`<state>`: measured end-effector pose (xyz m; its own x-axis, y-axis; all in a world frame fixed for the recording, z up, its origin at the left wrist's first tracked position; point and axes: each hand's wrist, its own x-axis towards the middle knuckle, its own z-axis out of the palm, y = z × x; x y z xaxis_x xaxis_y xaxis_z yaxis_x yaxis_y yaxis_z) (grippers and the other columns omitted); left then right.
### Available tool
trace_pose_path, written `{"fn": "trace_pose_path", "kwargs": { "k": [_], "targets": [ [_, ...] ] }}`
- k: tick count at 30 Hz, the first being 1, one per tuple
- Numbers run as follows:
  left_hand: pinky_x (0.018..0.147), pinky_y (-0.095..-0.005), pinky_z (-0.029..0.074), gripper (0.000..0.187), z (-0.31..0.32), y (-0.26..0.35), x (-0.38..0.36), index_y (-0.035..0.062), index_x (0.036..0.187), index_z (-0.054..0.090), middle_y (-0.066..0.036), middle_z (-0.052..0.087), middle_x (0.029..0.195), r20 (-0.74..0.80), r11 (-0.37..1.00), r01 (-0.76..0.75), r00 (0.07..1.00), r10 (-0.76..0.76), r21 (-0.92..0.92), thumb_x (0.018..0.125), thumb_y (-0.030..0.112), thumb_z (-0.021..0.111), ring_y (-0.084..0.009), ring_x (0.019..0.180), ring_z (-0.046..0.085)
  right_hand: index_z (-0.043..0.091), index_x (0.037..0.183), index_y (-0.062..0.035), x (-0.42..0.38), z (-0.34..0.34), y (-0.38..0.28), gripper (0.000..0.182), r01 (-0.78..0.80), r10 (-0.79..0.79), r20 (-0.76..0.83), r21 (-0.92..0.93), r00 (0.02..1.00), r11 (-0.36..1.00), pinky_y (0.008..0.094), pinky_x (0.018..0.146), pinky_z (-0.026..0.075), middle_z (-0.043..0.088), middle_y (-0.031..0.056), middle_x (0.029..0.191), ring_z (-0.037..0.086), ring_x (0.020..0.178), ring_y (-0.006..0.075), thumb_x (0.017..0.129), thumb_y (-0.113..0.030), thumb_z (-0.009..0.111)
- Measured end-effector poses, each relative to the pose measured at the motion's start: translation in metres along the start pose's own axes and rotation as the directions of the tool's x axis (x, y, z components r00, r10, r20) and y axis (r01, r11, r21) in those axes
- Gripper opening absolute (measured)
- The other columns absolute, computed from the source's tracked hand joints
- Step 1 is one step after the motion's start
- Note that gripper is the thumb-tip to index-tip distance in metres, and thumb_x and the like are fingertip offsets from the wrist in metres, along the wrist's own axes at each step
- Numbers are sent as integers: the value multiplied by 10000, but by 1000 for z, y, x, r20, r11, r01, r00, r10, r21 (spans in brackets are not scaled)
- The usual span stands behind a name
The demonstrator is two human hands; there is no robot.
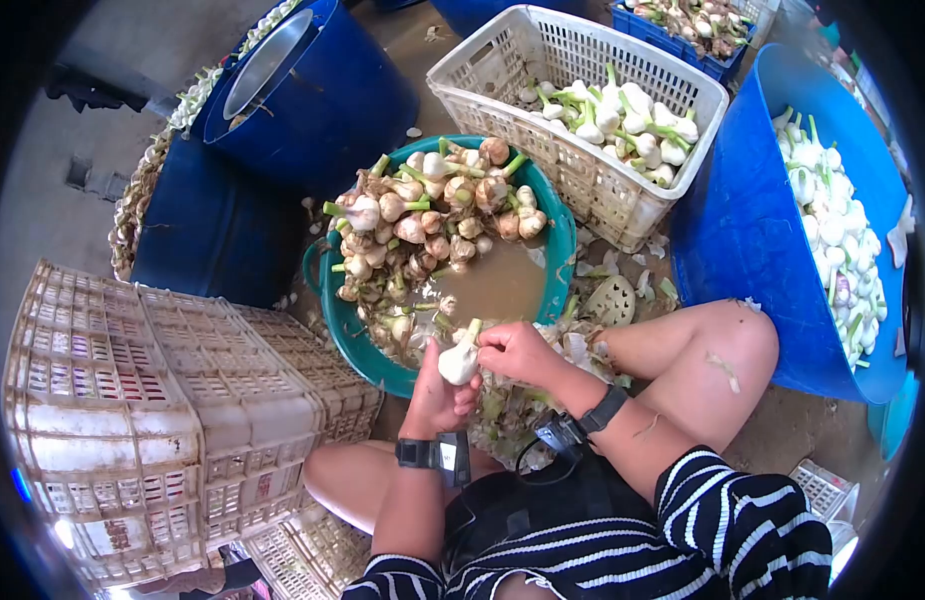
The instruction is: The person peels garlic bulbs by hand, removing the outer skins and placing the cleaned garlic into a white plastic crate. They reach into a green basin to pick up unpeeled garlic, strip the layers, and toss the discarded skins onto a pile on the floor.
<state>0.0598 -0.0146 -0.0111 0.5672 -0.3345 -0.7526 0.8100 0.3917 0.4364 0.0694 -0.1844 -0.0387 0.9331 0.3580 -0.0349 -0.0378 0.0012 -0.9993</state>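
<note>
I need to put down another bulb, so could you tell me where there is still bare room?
The white slatted plastic basket is bare on its near-left side. The muddy water in the green round tub is open on its near-right side. Unpeeled garlic crowds the tub's left. Peelings crowd the ground under both hands.

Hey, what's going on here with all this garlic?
A seated person is working on one garlic bulb over their lap. The left hand grips the bulb while the right hand picks at its top. In front sits a green tub of murky water heaped with unpeeled garlic. Clean white bulbs lie in a white basket behind it, and more fill the blue tub at the right. Loose skins lie between the knees.
</note>
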Motion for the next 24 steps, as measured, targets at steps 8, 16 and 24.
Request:
{"fn": "trace_pose_path", "kwargs": {
  "k": [8, 16, 24],
  "targets": [
    [389, -207, 371, 641, 9, -12, -3, 62, 1056, 484, -67, 564, 723, -90, 903, -353, 919, 383, 244, 881, 616, 213, -102, 508, 489, 557, 771, -16, 3, 26, -1, 204, -12, 15, -112, 25, 994, 1000, 226, 492, 417, 532, 8, 625, 498, 571, 61, 875, -191, 558],
    [412, -202, 330, 392, 10, -30, -4, 74, 1011, 515, -10, 539, 666, -134, 873, -468, 865, 484, 134, 928, 423, 357, -83, 475, 438, 556, 781, 11, -10, 16, -27, 205, -27, 26, 16, 84, 1000, 996, 328, 560, 440, 527, 108, 628, 531, 569, 194, 819, -191, 547],
    [313, -208, 275, 748, -25, -6, -3, -3, 1156, 411, -40, 440, 495, 701, 987, -2, 704, -114, 163, 767, 635, 447, -82, 313, 314, 568, 852, 4, -15, -1, -8, 162, -285, 195, 213, 598, 957, 749, 263, 604, 454, 607, 73, 780, 575, 669, 126, 813, -154, 563]
  ]
}}
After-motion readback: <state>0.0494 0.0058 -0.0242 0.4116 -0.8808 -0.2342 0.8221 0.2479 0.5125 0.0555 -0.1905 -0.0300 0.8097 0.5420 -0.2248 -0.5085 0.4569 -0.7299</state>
